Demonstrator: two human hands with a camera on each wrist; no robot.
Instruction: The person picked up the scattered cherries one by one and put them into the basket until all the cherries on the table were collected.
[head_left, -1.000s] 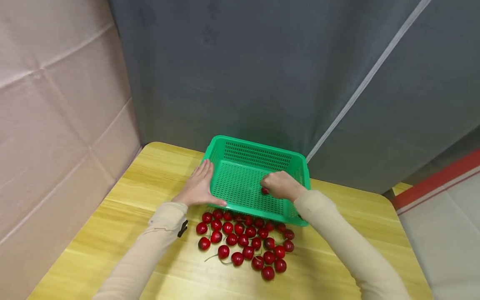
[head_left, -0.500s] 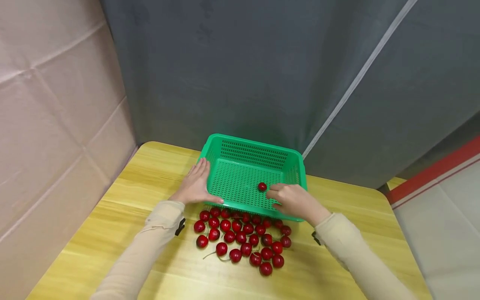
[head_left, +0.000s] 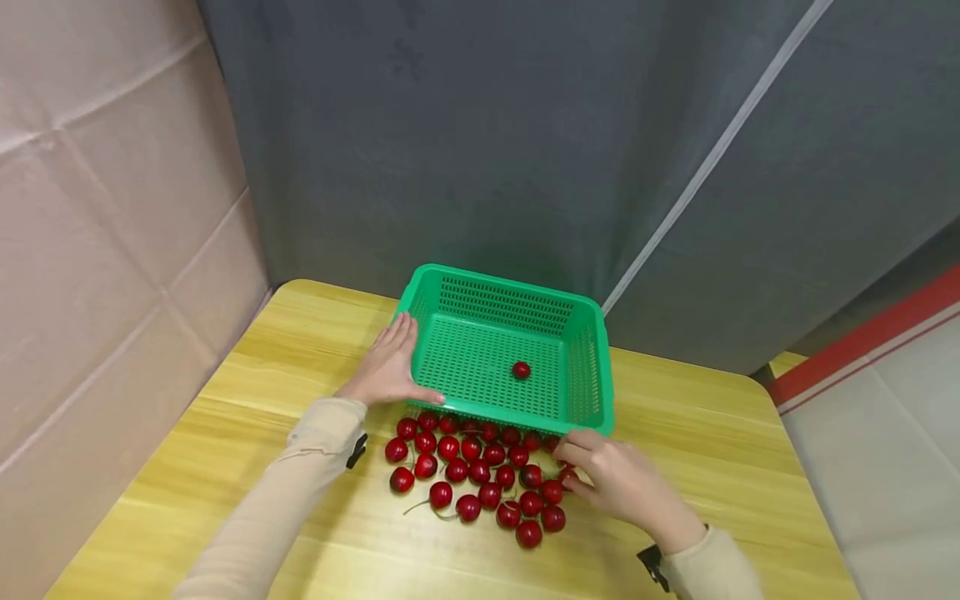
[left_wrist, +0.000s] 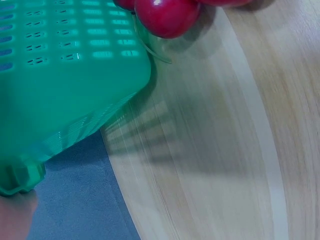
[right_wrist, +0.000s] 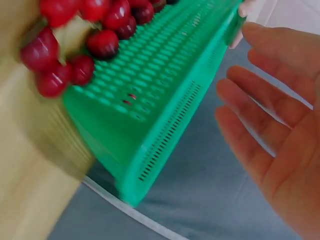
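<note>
Right at the front, loose red cherries [head_left: 490,495] crowd the wood-grain table [head_left: 682,417], stems poking out here and there, bunched along the near side of the green basket [head_left: 465,354], and there's the right hand [head_left: 622,483] at their right end, fingers bent and apart, the wrist view showing nothing between them! A good pick here, I'd say, means taking one outer cherry by its round sides, thumb against fingertips, lightly enough that the smooth skin doesn't slip and no neighbour gets dragged along by a tangled stem; any lift wants to clear the rim well. Just beyond, the left hand [head_left: 388,367] rests at the near left corner, thumb spread wide along the near rim, fingers straight against the left side; firm but gentle suits that brace, as the plastic looks light. Inside, one lone cherry [head_left: 521,370] sits on the slotted floor, right of centre. Farther back hangs a dark grey cloth [head_left: 450,125], and as for brands or labels, no writing that can be read anywhere
</note>
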